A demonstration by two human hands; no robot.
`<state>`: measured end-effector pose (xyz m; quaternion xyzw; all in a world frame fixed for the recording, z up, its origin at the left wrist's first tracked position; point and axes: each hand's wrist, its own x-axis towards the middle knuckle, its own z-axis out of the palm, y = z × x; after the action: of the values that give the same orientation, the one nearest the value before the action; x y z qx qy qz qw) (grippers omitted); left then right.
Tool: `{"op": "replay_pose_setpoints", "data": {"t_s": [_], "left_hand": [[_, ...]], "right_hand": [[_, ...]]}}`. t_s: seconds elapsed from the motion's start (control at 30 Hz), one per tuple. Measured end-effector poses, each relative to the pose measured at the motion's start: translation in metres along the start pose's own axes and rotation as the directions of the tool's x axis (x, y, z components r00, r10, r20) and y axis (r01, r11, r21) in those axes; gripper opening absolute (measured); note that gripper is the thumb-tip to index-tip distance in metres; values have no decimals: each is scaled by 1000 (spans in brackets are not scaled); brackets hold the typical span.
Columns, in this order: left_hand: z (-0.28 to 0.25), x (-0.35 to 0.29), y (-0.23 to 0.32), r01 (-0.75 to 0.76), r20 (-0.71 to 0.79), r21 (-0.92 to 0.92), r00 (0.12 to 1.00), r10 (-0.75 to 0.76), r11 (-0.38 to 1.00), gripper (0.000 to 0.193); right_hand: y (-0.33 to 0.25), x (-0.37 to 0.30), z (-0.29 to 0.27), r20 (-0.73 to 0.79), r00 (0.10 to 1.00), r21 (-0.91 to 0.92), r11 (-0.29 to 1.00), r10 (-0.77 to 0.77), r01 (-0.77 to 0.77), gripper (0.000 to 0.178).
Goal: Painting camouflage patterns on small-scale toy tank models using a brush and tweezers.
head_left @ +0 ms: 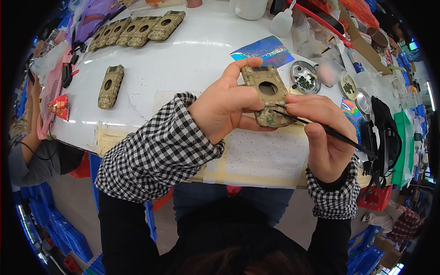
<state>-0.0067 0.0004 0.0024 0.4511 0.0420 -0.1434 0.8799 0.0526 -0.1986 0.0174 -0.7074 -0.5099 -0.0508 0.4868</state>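
My left hand [229,103] grips a camouflage-patterned toy tank hull [270,101], fingers and thumb around its left side. A round hole shows in the hull's top, and a small green patch sits near its lower end. In my right hand [327,130] is a pair of black tweezers [337,133], tips at the hull's lower part. Whether the tips pinch anything is too small to tell. To the right of the hull lies a round metal tin [293,68] with small dark green pieces in it.
One more hull [111,87] lies alone at the left; several stand in a row [137,31] at the far left. Shiny holographic film [263,51] lies beyond my hands. A white speckled sheet [263,158] is taped along the near edge. A squeeze bottle [283,22] stands at the back.
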Motion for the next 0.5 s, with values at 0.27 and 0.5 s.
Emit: {"op": "replay_pose_setpoints", "data": {"t_s": [0.27, 0.5], "left_hand": [[-1, 1, -1, 0, -5, 6, 1000, 0, 1000, 70], [-1, 1, 0, -4, 0, 18, 1000, 4, 1000, 70]], "right_hand": [[-1, 0, 0, 0, 1000, 0, 1000, 1, -1, 19], [-1, 0, 0, 3, 1000, -5, 1000, -5, 5, 19]]}}
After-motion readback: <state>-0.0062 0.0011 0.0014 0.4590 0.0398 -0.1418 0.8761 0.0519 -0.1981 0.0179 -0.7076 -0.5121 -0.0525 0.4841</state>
